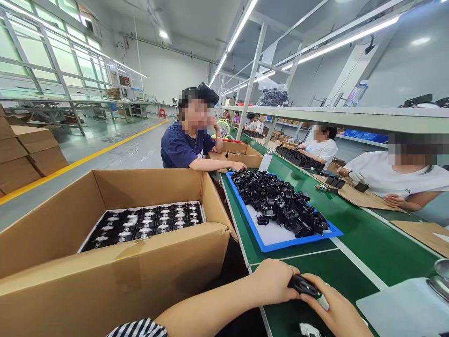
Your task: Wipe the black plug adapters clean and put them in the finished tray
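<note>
A black part [304, 285] lies over the table [351, 264], at five o'clock in the view; the left hand's [275, 281] grip and the right hand's [335, 304] both close narrowly on it. Much seems left: a loose heap [277, 201] fills the tray [298, 242] at eleven o'clock. Ordered rows [147, 222] sit boxed at ten.

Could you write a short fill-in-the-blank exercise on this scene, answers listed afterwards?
The glossy plastic part between the person's bare left hand and bare right hand is ____ in colour.
The rectangular tray bearing a heap of black plastic pieces has a ____-coloured rim.
A large open brown cardboard box stands on the picture's ____ side.
Missing words: black; blue; left.
</note>
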Available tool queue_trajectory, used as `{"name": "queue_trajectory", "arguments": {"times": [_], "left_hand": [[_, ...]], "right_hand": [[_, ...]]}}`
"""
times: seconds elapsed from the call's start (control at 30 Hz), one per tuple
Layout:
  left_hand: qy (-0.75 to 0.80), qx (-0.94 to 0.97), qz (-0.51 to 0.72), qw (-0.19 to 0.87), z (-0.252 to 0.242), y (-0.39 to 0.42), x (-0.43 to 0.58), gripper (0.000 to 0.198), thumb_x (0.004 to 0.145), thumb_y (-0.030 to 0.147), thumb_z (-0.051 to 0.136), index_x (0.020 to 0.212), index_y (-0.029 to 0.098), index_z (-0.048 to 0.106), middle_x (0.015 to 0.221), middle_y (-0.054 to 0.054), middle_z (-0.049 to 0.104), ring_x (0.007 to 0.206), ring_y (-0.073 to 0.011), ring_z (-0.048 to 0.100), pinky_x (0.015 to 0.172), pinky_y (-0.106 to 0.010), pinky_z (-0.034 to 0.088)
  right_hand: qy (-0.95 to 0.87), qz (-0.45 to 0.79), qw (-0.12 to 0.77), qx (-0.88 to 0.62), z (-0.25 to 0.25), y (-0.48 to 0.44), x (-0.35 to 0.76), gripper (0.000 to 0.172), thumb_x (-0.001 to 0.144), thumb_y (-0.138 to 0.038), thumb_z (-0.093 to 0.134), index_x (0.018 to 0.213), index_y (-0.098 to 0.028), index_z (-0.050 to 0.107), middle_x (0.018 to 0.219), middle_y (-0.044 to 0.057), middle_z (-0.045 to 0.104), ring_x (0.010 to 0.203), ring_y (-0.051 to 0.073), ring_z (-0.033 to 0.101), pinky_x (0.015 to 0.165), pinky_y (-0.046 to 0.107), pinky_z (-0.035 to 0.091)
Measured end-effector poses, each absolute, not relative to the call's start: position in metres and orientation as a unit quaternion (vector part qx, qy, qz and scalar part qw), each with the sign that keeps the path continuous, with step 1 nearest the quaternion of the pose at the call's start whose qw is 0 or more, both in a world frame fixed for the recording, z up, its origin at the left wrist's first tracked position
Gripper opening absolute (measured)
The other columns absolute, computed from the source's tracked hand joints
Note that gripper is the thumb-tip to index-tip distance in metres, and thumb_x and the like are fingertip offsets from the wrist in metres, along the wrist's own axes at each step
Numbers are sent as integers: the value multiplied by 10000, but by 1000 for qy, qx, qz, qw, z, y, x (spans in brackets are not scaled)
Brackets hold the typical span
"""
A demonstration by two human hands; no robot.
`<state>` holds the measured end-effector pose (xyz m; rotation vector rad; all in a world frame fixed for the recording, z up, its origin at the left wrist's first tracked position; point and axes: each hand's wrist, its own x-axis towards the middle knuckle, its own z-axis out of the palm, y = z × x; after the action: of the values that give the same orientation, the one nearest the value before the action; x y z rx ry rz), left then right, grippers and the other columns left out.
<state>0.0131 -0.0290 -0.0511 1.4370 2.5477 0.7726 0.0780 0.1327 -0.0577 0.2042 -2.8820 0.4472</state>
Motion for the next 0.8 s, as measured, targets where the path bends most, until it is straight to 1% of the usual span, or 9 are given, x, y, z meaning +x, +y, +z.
{"name": "queue_trajectory", "arguments": {"times": [0.07,0.2,0.27,0.4,0.47,0.53,0.67,0.73,0.8], "left_hand": [[844,479,232,60,-48,-32,12,263,684,389,448,820,174,515,699,-39,583,685,-195,549,522,-235,381],[850,468,235,62,-46,-32,14,342,675,379,458,950,177,483,749,-55,600,688,-207,558,530,-247,390],[858,448,240,70,-43,-31,16,351,668,372,469,958,175,492,768,-62,604,700,-215,560,549,-259,400],[876,436,178,102,-25,-24,21,224,650,291,509,793,131,572,759,-100,602,707,-236,557,552,-276,410],[883,429,141,126,-14,-18,24,141,614,215,553,708,115,589,725,-115,601,684,-236,559,532,-271,410],[886,423,132,133,-7,-12,24,103,563,159,596,658,120,595,683,-115,599,663,-229,561,520,-265,409],[878,439,141,129,3,-8,21,123,508,167,648,614,122,603,622,-121,593,627,-241,562,495,-277,407],[869,456,125,145,5,-8,18,159,518,208,652,637,111,609,628,-133,595,627,-254,560,481,-287,406],[862,467,110,165,2,-6,16,198,501,227,668,656,118,613,631,-125,599,634,-253,560,487,-290,408]], "right_hand": [[-980,159,96,64,-55,132,79,332,710,-463,364,881,-244,544,814,-1,603,693,173,568,549,239,479],[-983,166,65,46,-53,131,80,337,708,-432,377,916,-233,552,861,6,594,749,186,557,619,263,472],[-983,172,46,34,-52,131,80,338,705,-408,381,929,-226,556,885,9,588,772,189,551,646,270,466],[-985,170,7,19,-45,128,78,329,668,-350,421,933,-224,570,923,8,575,835,200,530,713,286,443],[-987,162,-4,14,-40,125,76,322,653,-315,441,931,-225,577,911,10,580,833,202,530,732,288,431],[-988,156,-15,9,-35,123,75,318,643,-281,447,926,-228,582,888,13,587,811,200,537,725,281,429],[-985,167,-48,11,-28,120,75,323,615,-244,442,899,-247,596,855,3,597,787,197,544,693,258,432],[-981,182,-67,15,-27,121,76,328,610,-248,430,889,-257,601,808,-8,606,762,193,551,673,246,437],[-977,197,-79,16,-28,123,76,326,611,-270,422,881,-264,605,805,-12,608,758,193,553,670,240,439]]}}
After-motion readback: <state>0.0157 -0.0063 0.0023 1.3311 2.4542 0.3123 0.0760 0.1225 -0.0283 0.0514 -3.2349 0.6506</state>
